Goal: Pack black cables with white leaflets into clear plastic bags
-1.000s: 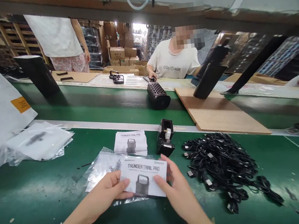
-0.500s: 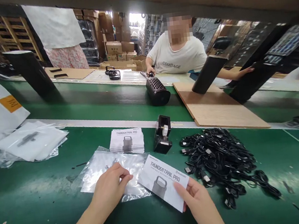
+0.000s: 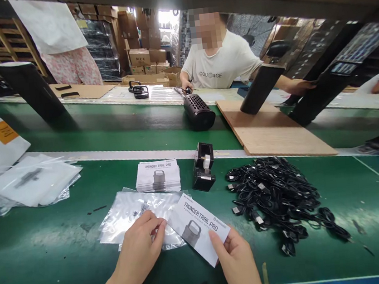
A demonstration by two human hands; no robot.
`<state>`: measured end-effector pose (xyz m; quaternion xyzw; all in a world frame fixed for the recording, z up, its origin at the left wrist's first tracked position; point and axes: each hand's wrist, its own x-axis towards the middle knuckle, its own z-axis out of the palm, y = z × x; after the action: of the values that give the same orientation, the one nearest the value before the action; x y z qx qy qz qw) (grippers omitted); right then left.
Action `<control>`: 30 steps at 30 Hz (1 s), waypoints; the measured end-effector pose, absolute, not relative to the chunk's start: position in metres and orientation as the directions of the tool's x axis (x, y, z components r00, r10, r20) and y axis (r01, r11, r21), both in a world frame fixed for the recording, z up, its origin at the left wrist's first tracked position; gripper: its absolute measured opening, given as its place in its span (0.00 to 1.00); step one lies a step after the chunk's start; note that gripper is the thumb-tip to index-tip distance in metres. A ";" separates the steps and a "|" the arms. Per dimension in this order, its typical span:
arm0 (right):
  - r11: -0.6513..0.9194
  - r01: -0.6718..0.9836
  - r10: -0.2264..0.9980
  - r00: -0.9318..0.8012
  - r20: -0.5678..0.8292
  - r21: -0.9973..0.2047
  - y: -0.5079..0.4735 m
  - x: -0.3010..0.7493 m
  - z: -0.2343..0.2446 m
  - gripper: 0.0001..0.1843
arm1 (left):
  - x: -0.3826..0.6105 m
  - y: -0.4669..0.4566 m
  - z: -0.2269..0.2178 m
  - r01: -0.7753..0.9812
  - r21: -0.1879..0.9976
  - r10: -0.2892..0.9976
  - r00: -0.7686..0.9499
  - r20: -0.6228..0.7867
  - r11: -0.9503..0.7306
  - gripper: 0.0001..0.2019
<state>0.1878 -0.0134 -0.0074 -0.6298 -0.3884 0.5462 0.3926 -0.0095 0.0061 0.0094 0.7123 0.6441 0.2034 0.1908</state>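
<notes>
My right hand [image 3: 235,257] grips the lower right corner of a printed instruction booklet [image 3: 199,227], thumb on its front cover. The booklet lies tilted, its left edge at the right side of a clear plastic bag [image 3: 122,213]; whether that edge is inside the bag, I cannot tell. My left hand [image 3: 143,245] rests over the bags, thumb and forefinger pinched together on the clear film close to the booklet. Just beyond is a stack of matching booklets [image 3: 157,177]. A black tape dispenser [image 3: 203,170] stands right of that stack.
A heap of black USB cables [image 3: 274,196] lies to the right. More clear bags [image 3: 36,180] are at the left. Across the bench, a co-worker [image 3: 217,61] holds a black perforated speaker body [image 3: 200,112] near a wooden board [image 3: 270,128]. Black posts [image 3: 33,91] rise from the bench.
The view has shifted slightly. My right hand and the booklet have come a little left, nearer to my left hand. The co-worker across the bench has leaned left in the view.
</notes>
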 end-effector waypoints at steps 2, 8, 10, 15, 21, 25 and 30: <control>-0.412 0.086 0.911 0.040 -0.410 -0.907 -0.016 0.189 -0.005 0.27 | -0.010 0.006 0.008 0.822 0.560 0.995 0.074 0.068 -0.100 0.13; -0.534 0.170 0.822 -0.124 -0.555 -0.828 -0.017 0.192 0.002 0.22 | -0.015 0.003 0.002 0.799 0.596 0.997 0.062 0.052 -0.081 0.07; -0.524 0.187 0.825 -0.130 -0.550 -0.831 -0.015 0.193 0.003 0.21 | -0.014 0.002 0.000 0.801 0.590 0.995 0.088 0.054 -0.103 0.07; -0.451 0.182 0.863 -0.161 -0.479 -0.874 -0.009 0.193 0.000 0.19 | -0.010 0.000 -0.006 0.812 0.553 0.982 0.133 0.133 -0.185 0.09; -0.507 0.239 0.802 -0.222 -0.555 -0.828 -0.009 0.198 0.004 0.20 | -0.007 -0.001 -0.004 0.823 0.531 0.980 0.159 0.122 -0.200 0.10; -0.567 0.024 0.735 -0.435 -0.519 -0.823 -0.005 0.197 0.023 0.20 | -0.003 -0.005 0.002 0.787 0.587 0.982 0.150 0.116 -0.190 0.09; -0.568 -0.120 0.727 -0.536 -0.429 -0.814 0.015 0.183 0.024 0.17 | -0.002 -0.004 0.008 0.713 0.693 0.994 0.099 0.055 -0.109 0.07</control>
<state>0.1830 0.0154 0.0240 -0.4003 -0.3795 0.7898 0.2681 -0.0024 -0.0036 0.0081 0.6941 0.6146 0.2700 0.2601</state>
